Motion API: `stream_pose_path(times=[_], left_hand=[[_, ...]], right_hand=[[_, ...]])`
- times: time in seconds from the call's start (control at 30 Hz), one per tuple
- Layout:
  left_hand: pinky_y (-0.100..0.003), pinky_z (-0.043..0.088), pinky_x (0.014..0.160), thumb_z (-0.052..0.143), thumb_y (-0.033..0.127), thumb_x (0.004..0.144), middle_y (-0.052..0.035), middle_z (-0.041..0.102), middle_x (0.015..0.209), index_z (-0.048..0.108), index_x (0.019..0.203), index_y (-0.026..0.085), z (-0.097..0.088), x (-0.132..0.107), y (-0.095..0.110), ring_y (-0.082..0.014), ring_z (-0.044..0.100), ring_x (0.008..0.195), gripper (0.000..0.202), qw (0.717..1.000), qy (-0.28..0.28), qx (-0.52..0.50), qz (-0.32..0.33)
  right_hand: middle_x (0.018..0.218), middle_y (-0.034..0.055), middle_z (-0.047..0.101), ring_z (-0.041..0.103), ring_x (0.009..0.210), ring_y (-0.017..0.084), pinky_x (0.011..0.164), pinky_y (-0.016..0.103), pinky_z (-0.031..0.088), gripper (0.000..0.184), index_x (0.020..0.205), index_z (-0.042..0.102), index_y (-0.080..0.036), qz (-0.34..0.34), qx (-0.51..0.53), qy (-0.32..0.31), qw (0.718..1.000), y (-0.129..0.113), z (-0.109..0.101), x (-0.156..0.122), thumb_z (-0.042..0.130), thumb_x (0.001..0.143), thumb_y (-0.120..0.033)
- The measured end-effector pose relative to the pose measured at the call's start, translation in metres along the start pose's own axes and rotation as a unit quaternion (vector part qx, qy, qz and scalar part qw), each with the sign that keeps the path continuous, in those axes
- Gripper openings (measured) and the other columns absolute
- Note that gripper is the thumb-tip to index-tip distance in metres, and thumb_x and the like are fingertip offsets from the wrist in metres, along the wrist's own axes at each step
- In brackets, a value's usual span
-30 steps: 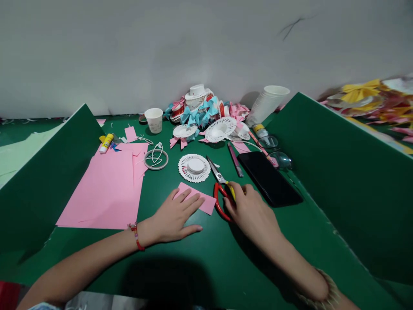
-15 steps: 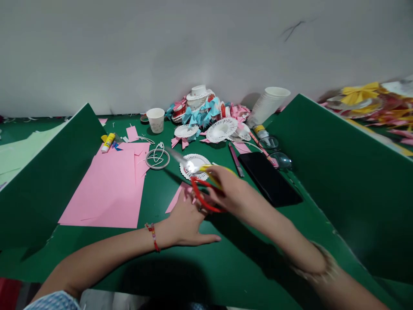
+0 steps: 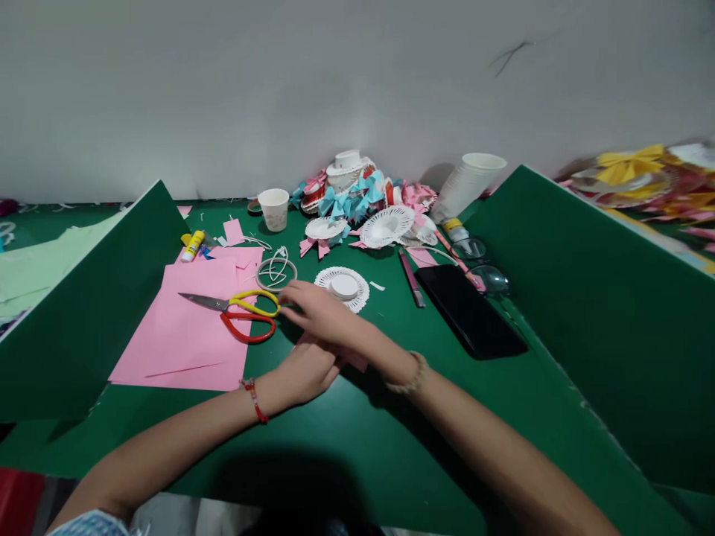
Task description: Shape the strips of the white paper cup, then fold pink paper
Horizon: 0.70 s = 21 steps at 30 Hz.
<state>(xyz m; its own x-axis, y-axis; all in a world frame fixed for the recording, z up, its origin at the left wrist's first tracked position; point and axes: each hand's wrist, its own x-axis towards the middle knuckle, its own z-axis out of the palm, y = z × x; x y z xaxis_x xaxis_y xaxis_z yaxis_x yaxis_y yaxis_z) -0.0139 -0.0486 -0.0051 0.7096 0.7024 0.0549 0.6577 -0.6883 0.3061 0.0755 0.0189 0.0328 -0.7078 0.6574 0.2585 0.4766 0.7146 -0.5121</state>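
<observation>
The scissors [image 3: 226, 304], with one yellow and one red handle, rest over the pink paper sheets [image 3: 190, 335], blades pointing left. My right hand [image 3: 329, 313] reaches across my left one, its fingertips closed at the end of the yellow loop. Beneath the right forearm, my left hand [image 3: 307, 365] is low on the table at a small piece of pink paper [image 3: 356, 361]; its fingers are mostly hidden, so their grip does not show. Just beyond both hands lies a white paper disc with a slit, scalloped rim [image 3: 363, 295] and a raised round centre.
Behind stand a paper cup [image 3: 273, 210], a pile of paper decorations [image 3: 357, 186] and stacked cups [image 3: 469, 182]. To the right lie a utility knife [image 3: 412, 278], a phone [image 3: 472, 309] and glasses [image 3: 491, 279]. A glue stick [image 3: 193, 246] is left; green panels [image 3: 586, 313] flank the table.
My right hand has carried the scissors left and down onto the pink sheets. My left hand has shifted slightly left, its thumb no longer stretched out. The white disc is now uncovered.
</observation>
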Motion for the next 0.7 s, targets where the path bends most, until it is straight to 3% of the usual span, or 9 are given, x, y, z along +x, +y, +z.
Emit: stream_pose_path(times=[0.1, 0.23, 0.33, 0.4, 0.47, 0.53, 0.6, 0.7], left_hand=[[-0.042, 0.043, 0.094, 0.034, 0.011, 0.087, -0.0197, 0.058, 0.112, 0.056, 0.104, 0.005, -0.007, 0.003, -0.003, -0.0267, 0.053, 0.109, 0.028, 0.998, 0.006, 0.065, 0.026], [-0.038, 0.05, 0.083, 0.037, 0.005, 0.083, -0.024, 0.057, 0.111, 0.055, 0.101, 0.0, -0.018, 0.007, 0.002, -0.0284, 0.055, 0.106, 0.026, 0.99, -0.016, 0.139, 0.015], [-0.035, 0.052, 0.061, 0.036, 0.002, 0.08, -0.02, 0.062, 0.095, 0.058, 0.089, 0.004, -0.029, 0.009, 0.006, -0.0279, 0.061, 0.087, 0.024, 0.985, -0.071, 0.158, 0.005], [-0.033, 0.05, 0.057, 0.036, 0.004, 0.082, -0.0152, 0.062, 0.087, 0.057, 0.085, 0.007, -0.038, 0.01, 0.006, -0.0241, 0.061, 0.077, 0.022, 0.99, -0.039, 0.133, -0.017], [-0.031, 0.048, 0.061, 0.038, 0.01, 0.084, -0.0114, 0.062, 0.084, 0.055, 0.082, 0.01, -0.049, 0.01, 0.004, -0.0199, 0.059, 0.074, 0.017, 0.996, 0.049, 0.059, -0.056], [-0.027, 0.046, 0.062, 0.042, 0.012, 0.081, -0.006, 0.06, 0.079, 0.052, 0.081, 0.013, -0.056, 0.01, -0.001, -0.0149, 0.057, 0.07, 0.011, 0.98, 0.149, -0.066, -0.111], [-0.022, 0.044, 0.057, 0.046, 0.01, 0.075, -0.0014, 0.057, 0.075, 0.048, 0.079, 0.015, -0.055, 0.008, -0.006, -0.0104, 0.054, 0.064, 0.007, 0.94, 0.206, -0.218, -0.164], [-0.016, 0.041, 0.05, 0.048, 0.008, 0.07, 0.001, 0.054, 0.078, 0.039, 0.088, 0.017, -0.039, -0.001, -0.013, -0.007, 0.054, 0.06, 0.022, 0.854, 0.192, -0.42, -0.24]], right_hand=[[0.08, 0.0053, 0.062, 0.055, 0.076, 0.016, 0.069, 0.027, 0.042, 0.011, 0.081, 0.058, -0.015, 0.08, 0.028, 0.043, 0.995, 0.018, -0.025, -0.05, 0.047, 0.083, -0.015], [0.077, 0.0046, 0.063, 0.057, 0.069, 0.016, 0.064, 0.028, 0.045, 0.008, 0.08, 0.058, -0.016, 0.2, 0.068, 0.08, 0.974, 0.039, -0.032, -0.107, 0.05, 0.08, -0.019], [0.081, 0.0056, 0.065, 0.06, 0.069, 0.016, 0.063, 0.029, 0.047, 0.012, 0.085, 0.058, -0.017, 0.239, 0.114, 0.102, 0.959, 0.047, -0.028, -0.129, 0.05, 0.08, -0.024], [0.081, 0.0061, 0.064, 0.06, 0.07, 0.017, 0.063, 0.03, 0.048, 0.013, 0.085, 0.058, -0.017, 0.248, 0.089, 0.121, 0.957, 0.049, -0.028, -0.134, 0.048, 0.082, -0.024], [0.084, 0.009, 0.063, 0.059, 0.075, 0.02, 0.067, 0.033, 0.048, 0.015, 0.087, 0.059, -0.015, 0.259, -0.013, 0.141, 0.955, 0.052, -0.032, -0.133, 0.046, 0.083, -0.022], [0.094, 0.0148, 0.061, 0.057, 0.084, 0.025, 0.07, 0.036, 0.046, 0.021, 0.095, 0.059, -0.012, 0.283, -0.161, 0.139, 0.935, 0.056, -0.036, -0.128, 0.044, 0.084, -0.018], [0.101, 0.0205, 0.059, 0.056, 0.087, 0.029, 0.068, 0.038, 0.045, 0.028, 0.106, 0.057, -0.007, 0.317, -0.286, 0.104, 0.898, 0.06, -0.038, -0.121, 0.039, 0.086, -0.016], [0.097, 0.0229, 0.059, 0.056, 0.083, 0.03, 0.06, 0.035, 0.043, 0.033, 0.111, 0.054, -0.003, 0.368, -0.37, 0.038, 0.852, 0.066, -0.036, -0.11, 0.034, 0.087, -0.012]])
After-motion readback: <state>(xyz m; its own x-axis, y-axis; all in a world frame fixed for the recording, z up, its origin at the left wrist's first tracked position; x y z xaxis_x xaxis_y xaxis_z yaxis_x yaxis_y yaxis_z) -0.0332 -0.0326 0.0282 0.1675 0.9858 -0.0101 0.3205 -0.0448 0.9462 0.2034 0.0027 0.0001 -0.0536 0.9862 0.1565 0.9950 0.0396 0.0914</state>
